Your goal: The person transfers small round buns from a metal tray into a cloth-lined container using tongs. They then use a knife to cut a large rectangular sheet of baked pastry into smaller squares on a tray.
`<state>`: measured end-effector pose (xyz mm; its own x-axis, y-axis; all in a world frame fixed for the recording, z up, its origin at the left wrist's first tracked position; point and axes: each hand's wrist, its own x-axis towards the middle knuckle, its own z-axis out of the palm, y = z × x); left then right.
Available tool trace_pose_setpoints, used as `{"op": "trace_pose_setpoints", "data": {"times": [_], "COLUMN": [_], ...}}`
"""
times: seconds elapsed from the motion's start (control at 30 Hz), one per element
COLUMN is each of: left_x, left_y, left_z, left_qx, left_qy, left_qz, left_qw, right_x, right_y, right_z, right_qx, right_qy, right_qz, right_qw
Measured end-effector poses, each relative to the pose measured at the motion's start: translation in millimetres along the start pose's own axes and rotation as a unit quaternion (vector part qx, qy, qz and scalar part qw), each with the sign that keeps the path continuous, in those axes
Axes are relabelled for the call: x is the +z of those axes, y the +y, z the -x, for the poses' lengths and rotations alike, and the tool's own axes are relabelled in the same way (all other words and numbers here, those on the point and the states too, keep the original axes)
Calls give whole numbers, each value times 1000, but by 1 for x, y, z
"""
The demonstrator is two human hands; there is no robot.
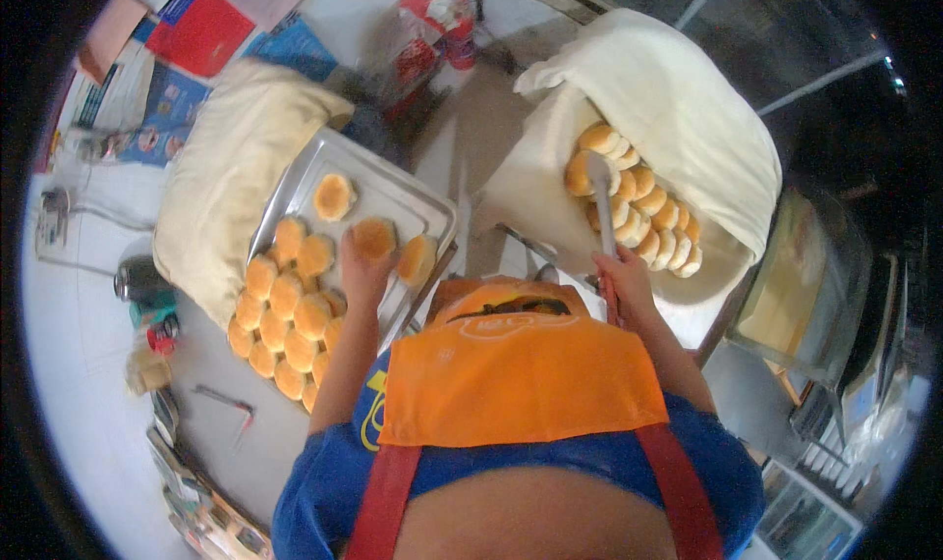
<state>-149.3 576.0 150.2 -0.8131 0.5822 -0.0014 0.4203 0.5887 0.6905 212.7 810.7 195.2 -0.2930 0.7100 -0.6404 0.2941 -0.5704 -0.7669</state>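
My left hand (364, 274) grips a round flat bread (374, 237) with a browned top, over the metal baking tray (431, 191); most of its fingers are hidden. Many similar breads (284, 295) are packed together at the tray's near end, and a single bread (334, 197) sits farther up. Another bread (418, 259) leans by the tray's right side. In my right hand (626, 278) is a long metal serving tool (605, 217), perhaps tongs. Its rounded end overlaps a bread (580, 173) in the cloth-lined container (538, 158); whether it grips that bread I cannot tell.
Rows of breads (656, 214) lie in the container under a folded cream cloth (663, 88). A padded cream cloth (228, 169) lies beside the tray. Left are a grey tabletop (214, 420) and a dark lidded vessel (140, 278). A glass-sided case (803, 287) stands at right.
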Motion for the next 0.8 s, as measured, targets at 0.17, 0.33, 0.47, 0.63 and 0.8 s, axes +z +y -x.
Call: {"op": "trace_pose_setpoints", "data": {"times": [0.17, 0.33, 0.47, 0.63, 0.8], "left_x": [0, -31, -30, 5, 10], "left_y": [-1, -12, -8, -14, -16], "left_z": [-18, -29, -1, 20, 24], "left_qx": [116, -52, -44, -84, -74], "left_qy": [-114, -171, -237, -221, -163], "left_qz": [-326, 16, 155, 395, 399], "left_qw": [931, 984, 958, 887, 899], "right_x": [16, 46, 69, 113, 169], "right_y": [-13, -79, -119, -136, -119], "right_z": [29, 49, 52, 45, 43], "right_qx": [-159, -55, 71, 152, 124], "right_qy": [30, -237, -305, -349, -344], "right_qz": [108, 325, 407, 407, 388], "right_qw": [981, 914, 858, 830, 846]}}
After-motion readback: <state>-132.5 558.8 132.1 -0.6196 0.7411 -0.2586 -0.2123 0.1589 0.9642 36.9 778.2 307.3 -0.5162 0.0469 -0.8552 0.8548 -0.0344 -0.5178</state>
